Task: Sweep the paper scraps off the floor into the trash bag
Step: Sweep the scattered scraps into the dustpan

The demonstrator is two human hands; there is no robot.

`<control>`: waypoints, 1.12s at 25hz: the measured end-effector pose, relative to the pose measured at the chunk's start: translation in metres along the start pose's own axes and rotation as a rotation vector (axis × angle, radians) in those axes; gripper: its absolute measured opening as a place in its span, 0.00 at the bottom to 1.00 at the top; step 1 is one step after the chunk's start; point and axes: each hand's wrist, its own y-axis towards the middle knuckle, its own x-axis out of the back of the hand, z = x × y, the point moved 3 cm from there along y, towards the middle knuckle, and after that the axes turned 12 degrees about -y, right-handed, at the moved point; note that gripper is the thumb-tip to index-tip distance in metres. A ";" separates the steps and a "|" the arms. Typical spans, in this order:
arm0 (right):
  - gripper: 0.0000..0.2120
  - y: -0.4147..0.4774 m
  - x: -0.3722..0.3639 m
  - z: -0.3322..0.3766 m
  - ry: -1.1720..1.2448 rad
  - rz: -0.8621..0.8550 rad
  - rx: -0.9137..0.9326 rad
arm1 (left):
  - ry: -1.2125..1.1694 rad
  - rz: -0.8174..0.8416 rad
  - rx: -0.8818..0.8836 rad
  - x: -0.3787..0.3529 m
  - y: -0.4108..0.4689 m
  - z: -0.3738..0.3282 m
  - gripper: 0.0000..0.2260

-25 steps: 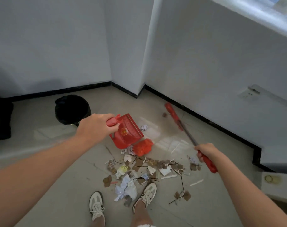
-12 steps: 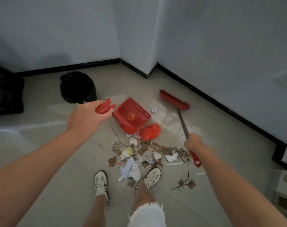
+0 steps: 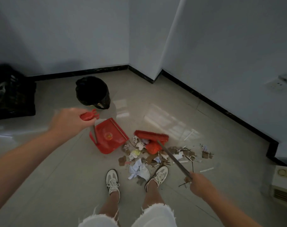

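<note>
My left hand [image 3: 69, 121] grips the red top of the dustpan handle [image 3: 89, 115]. The red dustpan [image 3: 109, 136] rests on the floor, its mouth facing the litter. My right hand [image 3: 201, 184] holds the broom's metal shaft [image 3: 174, 158]. The red broom head [image 3: 151, 136] sits at the far edge of the pile, just right of the dustpan. Paper scraps [image 3: 139, 169], cardboard bits, sticks and an orange crumpled piece [image 3: 153, 147] lie spread in front of my shoes. The black trash bag [image 3: 92, 92] stands open beyond the dustpan.
My white sneakers [image 3: 112, 181] stand at the near edge of the pile. A black crate or bag [image 3: 12, 94] sits at the far left. Walls with black baseboard [image 3: 221, 110] close in behind and to the right. A white appliance [image 3: 283, 185] is at the right edge.
The broom head came from farther back toward me and now sits at the pile's far edge, beside the dustpan. My right hand pulled back. The view tilted downward.
</note>
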 end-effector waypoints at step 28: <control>0.35 0.026 -0.008 0.077 0.002 0.046 -0.031 | 0.080 -0.247 -0.011 0.014 -0.071 0.121 0.13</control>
